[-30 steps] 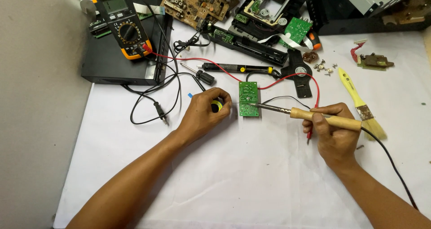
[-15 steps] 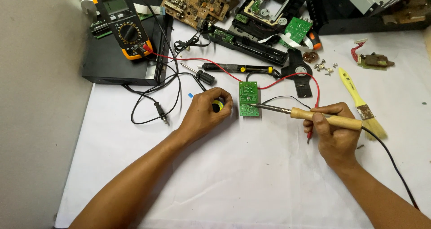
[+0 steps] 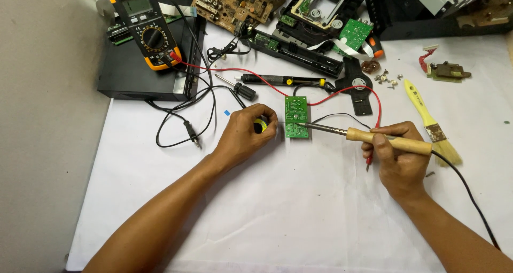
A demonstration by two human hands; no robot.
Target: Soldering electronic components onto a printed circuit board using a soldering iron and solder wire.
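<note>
A small green circuit board (image 3: 296, 116) lies on the white table cover (image 3: 299, 209). My right hand (image 3: 399, 156) grips a wooden-handled soldering iron (image 3: 387, 140), whose metal tip touches the board's lower edge. My left hand (image 3: 247, 134) is closed around a small yellow solder spool (image 3: 260, 126) just left of the board, and a thin strand of solder runs from it toward the iron's tip.
An orange multimeter (image 3: 144, 26) rests on a black box (image 3: 144, 70) at the back left, with red and black leads trailing across the table. A black probe (image 3: 282, 81), brown circuit board (image 3: 235, 3), disc drive parts (image 3: 320, 5), loose screws (image 3: 387, 79) and a yellow brush (image 3: 430, 120) surround the work.
</note>
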